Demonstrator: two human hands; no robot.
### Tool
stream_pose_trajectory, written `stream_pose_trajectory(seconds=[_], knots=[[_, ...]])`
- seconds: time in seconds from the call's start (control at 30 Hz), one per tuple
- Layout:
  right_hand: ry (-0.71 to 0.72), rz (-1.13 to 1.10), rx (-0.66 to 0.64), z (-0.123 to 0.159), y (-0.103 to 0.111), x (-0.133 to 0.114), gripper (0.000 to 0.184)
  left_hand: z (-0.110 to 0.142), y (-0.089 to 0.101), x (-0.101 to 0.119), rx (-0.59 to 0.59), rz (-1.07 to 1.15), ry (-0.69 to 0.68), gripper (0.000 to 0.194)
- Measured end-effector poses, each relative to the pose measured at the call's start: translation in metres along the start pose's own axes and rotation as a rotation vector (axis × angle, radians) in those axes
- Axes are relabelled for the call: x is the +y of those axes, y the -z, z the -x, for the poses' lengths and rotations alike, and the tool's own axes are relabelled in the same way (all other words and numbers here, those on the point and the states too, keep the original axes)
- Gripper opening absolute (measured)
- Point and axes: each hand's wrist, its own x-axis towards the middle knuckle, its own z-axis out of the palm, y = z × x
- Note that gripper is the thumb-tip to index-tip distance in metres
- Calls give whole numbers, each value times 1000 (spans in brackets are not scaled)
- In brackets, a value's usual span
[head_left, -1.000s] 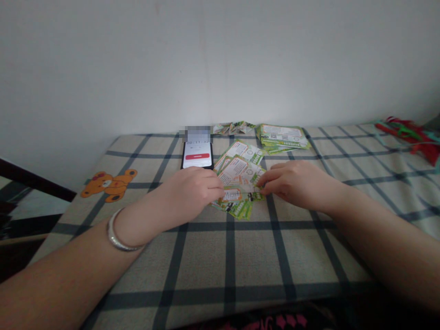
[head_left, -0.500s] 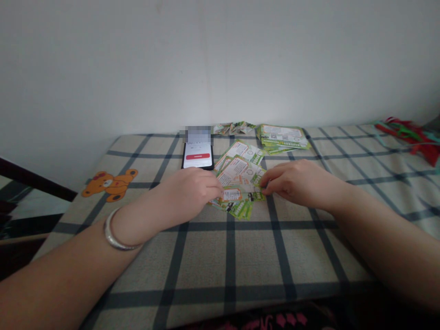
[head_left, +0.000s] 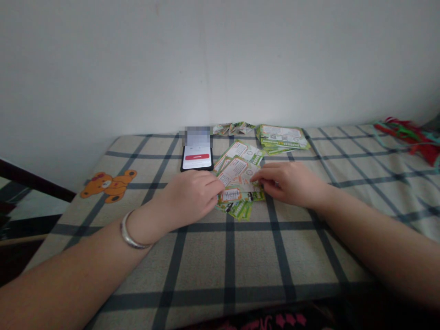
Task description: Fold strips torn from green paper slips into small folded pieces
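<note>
Between my hands lies a folded green-and-white leaflet (head_left: 232,194), on top of a loose spread of flat printed leaflets (head_left: 237,150). My left hand (head_left: 192,195), with a silver bangle at the wrist, has its fingers pressed together on the leaflet's left end. At the right end, the thumb and index finger of my right hand (head_left: 288,184) pinch the leaflet's upper edge; the fingertips partly cover it. Just beyond my left hand is a phone (head_left: 196,161) with a lit screen and a red button.
A stack of leaflets (head_left: 283,137) sits near the wall, beside a row of small folded papers (head_left: 232,128). An orange bear cutout (head_left: 108,185) lies on the checked tablecloth (head_left: 206,266) at left. Red and green material (head_left: 412,135) is heaped far right.
My right hand has shifted slightly left, its fingertips now further in over the leaflet. My left hand has edged right and a little lower. The other papers stay put.
</note>
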Motion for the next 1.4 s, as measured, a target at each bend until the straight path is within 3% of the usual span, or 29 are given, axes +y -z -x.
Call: stream_pose_trajectory(seconds=[0.13, 0.37, 0.7, 0.97, 1.4], knots=[[45, 5, 45, -2, -10, -4, 27, -1, -4, 2, 9, 52, 88, 25], [47, -1, 129, -5, -19, -8, 30, 2, -12, 1, 10, 19, -5, 28], [198, 209, 150, -7, -15, -13, 22, 1, -12, 5, 21, 36, 61, 32], [371, 362, 263, -7, -13, -19, 22, 0, -12, 6, -9, 82, 88, 37], [465, 359, 286, -4, -13, -19, 22, -3, -10, 7, 1, 265, 129, 43]])
